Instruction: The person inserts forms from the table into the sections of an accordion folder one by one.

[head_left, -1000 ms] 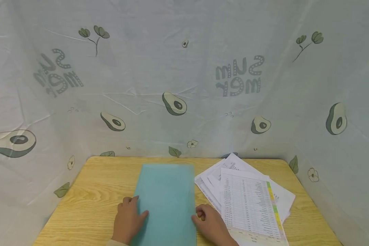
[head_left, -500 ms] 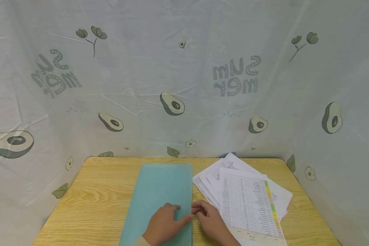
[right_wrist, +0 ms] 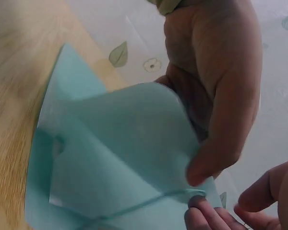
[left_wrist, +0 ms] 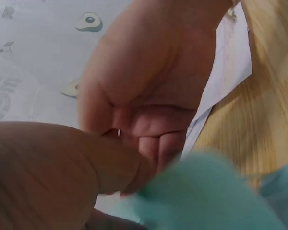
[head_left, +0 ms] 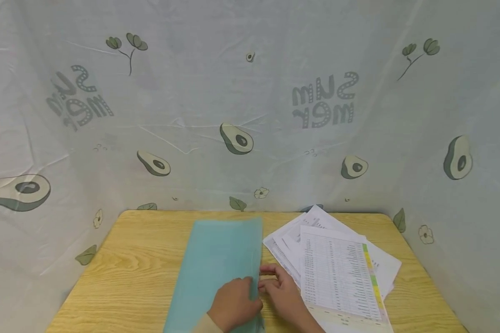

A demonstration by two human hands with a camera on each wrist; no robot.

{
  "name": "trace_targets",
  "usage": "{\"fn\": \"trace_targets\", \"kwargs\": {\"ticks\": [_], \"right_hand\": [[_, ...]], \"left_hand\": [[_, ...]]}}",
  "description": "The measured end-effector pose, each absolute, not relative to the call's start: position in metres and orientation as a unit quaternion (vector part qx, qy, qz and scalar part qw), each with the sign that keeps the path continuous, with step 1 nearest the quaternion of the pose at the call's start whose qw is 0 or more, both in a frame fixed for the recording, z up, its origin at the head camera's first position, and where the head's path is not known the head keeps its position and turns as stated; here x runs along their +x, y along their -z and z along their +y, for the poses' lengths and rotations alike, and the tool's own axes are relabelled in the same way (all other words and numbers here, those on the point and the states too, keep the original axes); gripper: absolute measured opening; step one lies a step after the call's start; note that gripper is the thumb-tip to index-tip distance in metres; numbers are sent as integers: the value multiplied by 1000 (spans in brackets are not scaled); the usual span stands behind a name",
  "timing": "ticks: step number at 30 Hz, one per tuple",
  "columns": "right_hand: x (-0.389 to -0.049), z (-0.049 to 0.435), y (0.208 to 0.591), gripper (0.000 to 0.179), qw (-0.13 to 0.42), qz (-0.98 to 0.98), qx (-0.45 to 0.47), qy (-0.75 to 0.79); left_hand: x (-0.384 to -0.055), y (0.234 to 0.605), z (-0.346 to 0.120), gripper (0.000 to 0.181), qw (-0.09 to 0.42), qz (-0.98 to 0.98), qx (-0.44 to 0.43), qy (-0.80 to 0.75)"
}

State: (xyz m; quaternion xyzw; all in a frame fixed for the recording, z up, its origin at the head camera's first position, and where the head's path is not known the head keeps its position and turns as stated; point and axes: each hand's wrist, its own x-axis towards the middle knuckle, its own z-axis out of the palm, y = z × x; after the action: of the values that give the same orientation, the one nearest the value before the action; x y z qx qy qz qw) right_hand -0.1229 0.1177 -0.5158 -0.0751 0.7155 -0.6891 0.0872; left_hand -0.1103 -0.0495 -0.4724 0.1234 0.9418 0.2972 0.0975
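A light teal plastic folder (head_left: 216, 259) lies lengthwise on the table. My left hand (head_left: 235, 303) reaches across it and pinches the cover near its right edge. In the right wrist view that cover (right_wrist: 129, 129) bends up in a curve, with the left thumb pressed on it. My right hand (head_left: 281, 293) is at the folder's right edge. Its fingertips (right_wrist: 201, 218) touch the lifted edge, while its thumb stays apart. In the left wrist view the right palm faces the camera and the folder's raised corner (left_wrist: 206, 191) is blurred.
Several printed sheets (head_left: 337, 273) lie fanned in a loose pile right of the folder, the top one with a coloured column. Bare wood table (head_left: 137, 259) shows on the left. A white curtain (head_left: 191, 92) with avocado prints hangs behind.
My left hand has moved from the folder's left side across to its right edge and now pinches the cover, which has lifted. The right hand has stayed by that edge, its fingers spreading slightly.
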Motion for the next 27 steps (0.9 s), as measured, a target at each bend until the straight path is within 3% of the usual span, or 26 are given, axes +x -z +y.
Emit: {"fn": "trace_targets", "kwargs": {"ticks": [4,8,11,16,19,23,27], "right_hand": [[-121,116,511,43,81,701,-63,706],[-118,113,508,46,77,692,-70,715],[-117,111,507,49,81,676,-80,728],[-117,112,508,46,87,676,-106,724],[-117,114,512,40,65,719,-104,684],[-113,117,522,34,61,845,-130,516],[-108,119,531,44,76,918,-223,319]], "left_hand": [[-109,474,-46,27,77,944,127,-293],[-110,478,-44,46,34,950,119,-288],[-112,480,-45,41,15,951,110,-288],[-118,478,-55,19,34,944,104,-313],[-122,473,-62,23,53,936,107,-332],[-126,468,-74,29,87,920,121,-363],[-128,463,-86,34,111,904,117,-396]]}}
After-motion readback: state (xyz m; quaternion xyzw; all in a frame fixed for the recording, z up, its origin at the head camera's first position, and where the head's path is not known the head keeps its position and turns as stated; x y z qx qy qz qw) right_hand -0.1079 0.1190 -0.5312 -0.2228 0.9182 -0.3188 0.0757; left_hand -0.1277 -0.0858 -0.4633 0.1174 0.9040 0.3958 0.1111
